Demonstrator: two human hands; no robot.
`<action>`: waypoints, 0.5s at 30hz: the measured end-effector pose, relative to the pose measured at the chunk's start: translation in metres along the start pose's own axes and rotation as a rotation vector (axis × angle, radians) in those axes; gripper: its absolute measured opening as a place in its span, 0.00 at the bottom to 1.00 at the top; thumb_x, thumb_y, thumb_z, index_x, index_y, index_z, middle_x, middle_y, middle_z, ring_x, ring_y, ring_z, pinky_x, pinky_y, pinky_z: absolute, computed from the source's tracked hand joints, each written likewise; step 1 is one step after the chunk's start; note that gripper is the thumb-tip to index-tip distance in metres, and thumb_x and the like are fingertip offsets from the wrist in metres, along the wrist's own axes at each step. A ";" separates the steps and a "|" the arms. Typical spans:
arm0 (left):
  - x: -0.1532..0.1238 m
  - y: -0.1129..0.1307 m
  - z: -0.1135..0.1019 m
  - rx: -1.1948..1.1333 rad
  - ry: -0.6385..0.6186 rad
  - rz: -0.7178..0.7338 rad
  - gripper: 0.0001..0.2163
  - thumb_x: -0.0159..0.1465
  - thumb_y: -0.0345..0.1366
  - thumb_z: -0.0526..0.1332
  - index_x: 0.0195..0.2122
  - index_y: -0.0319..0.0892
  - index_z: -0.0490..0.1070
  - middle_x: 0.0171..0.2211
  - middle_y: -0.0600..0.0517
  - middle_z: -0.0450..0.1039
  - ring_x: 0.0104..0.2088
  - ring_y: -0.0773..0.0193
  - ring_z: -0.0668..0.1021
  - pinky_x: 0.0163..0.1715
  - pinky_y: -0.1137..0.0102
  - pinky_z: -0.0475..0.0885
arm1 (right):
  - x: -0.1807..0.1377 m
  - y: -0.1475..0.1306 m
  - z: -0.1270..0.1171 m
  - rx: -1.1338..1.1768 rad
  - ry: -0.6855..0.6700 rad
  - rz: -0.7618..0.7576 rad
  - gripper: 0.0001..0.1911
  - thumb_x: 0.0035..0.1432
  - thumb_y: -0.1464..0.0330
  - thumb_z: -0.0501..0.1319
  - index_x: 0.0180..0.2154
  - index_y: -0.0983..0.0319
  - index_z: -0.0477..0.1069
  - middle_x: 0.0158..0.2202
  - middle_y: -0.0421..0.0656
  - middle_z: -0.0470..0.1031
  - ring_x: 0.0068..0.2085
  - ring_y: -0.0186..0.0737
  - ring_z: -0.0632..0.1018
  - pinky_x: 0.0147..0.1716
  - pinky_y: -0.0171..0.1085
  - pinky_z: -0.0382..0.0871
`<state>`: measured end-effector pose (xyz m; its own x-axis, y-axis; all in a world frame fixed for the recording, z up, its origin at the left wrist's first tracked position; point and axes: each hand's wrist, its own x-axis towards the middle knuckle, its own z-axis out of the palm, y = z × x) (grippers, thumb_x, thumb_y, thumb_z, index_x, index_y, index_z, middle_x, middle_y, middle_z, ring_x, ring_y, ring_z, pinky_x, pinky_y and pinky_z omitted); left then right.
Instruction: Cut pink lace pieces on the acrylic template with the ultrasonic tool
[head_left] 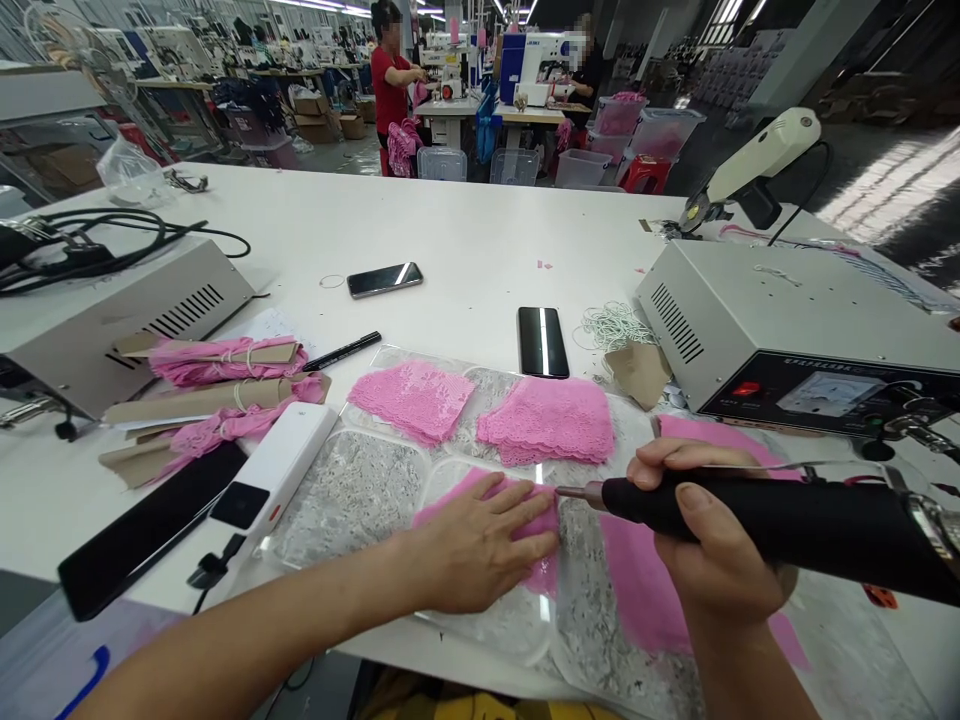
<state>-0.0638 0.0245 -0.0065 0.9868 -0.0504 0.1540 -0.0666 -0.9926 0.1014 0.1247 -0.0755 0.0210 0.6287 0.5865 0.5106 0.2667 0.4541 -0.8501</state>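
My left hand [491, 545] lies flat with its fingers spread, pressing a pink fabric piece [546, 575] onto a clear plastic template [517, 640]. My right hand [712, 545] is wrapped around a black handpiece [757, 515] with a thin metal tip. That tip touches or almost touches the right edge of the fabric, near my left fingertips. Beyond my hands, a pink lace stack [551, 420] and another pink lace pile [412, 398] rest on the template. A larger pink sheet [637, 590] lies beneath and beside my right hand, partly hidden by it.
A control box [810, 320] stands at the right, another grey box [135, 320] at the left. Two phones, one a black phone [544, 342], lie farther back. Tied pink bundles [225, 360], a pen [343, 352] and a white power bank [277, 475] are left. People work behind the table.
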 end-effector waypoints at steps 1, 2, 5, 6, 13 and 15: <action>0.000 0.000 0.000 0.001 0.008 0.001 0.16 0.71 0.40 0.51 0.56 0.41 0.67 0.62 0.42 0.62 0.59 0.50 0.68 0.55 0.56 0.63 | 0.000 -0.001 0.000 -0.013 -0.006 -0.006 0.04 0.53 0.67 0.61 0.33 0.60 0.71 0.32 0.42 0.74 0.27 0.37 0.74 0.31 0.43 0.72; 0.000 0.000 0.001 0.002 0.015 0.002 0.16 0.71 0.40 0.52 0.56 0.41 0.67 0.62 0.42 0.63 0.59 0.50 0.68 0.55 0.56 0.63 | 0.000 -0.002 0.001 -0.026 -0.012 -0.014 0.03 0.53 0.68 0.61 0.32 0.60 0.71 0.32 0.42 0.74 0.27 0.37 0.74 0.31 0.43 0.72; -0.001 0.000 0.001 0.004 0.025 0.001 0.16 0.71 0.40 0.52 0.56 0.41 0.67 0.62 0.42 0.63 0.58 0.50 0.69 0.55 0.56 0.64 | 0.000 -0.003 0.002 -0.045 -0.027 -0.031 0.02 0.53 0.69 0.61 0.32 0.59 0.71 0.32 0.41 0.75 0.28 0.37 0.74 0.31 0.43 0.72; -0.001 0.000 0.002 0.004 0.026 -0.001 0.16 0.71 0.40 0.52 0.56 0.41 0.68 0.62 0.42 0.64 0.58 0.50 0.69 0.55 0.56 0.64 | -0.001 -0.003 0.002 -0.038 -0.028 -0.031 0.03 0.53 0.69 0.61 0.32 0.59 0.71 0.32 0.41 0.75 0.28 0.38 0.74 0.31 0.44 0.72; -0.004 0.002 0.007 0.010 0.013 -0.010 0.18 0.72 0.43 0.51 0.59 0.44 0.66 0.64 0.44 0.60 0.62 0.51 0.66 0.58 0.56 0.64 | -0.003 -0.002 -0.001 -0.022 0.055 -0.021 0.06 0.50 0.71 0.58 0.33 0.60 0.72 0.33 0.42 0.74 0.29 0.40 0.74 0.33 0.44 0.71; -0.008 0.002 0.006 0.017 0.030 -0.022 0.19 0.72 0.45 0.49 0.60 0.44 0.64 0.65 0.45 0.59 0.64 0.51 0.64 0.59 0.55 0.63 | -0.002 -0.002 -0.001 0.011 0.082 -0.031 0.08 0.47 0.72 0.57 0.31 0.61 0.72 0.32 0.42 0.74 0.29 0.40 0.73 0.32 0.44 0.70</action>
<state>-0.0706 0.0222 -0.0133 0.9831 -0.0252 0.1815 -0.0418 -0.9952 0.0883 0.1240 -0.0784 0.0215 0.6784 0.5155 0.5235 0.2788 0.4786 -0.8326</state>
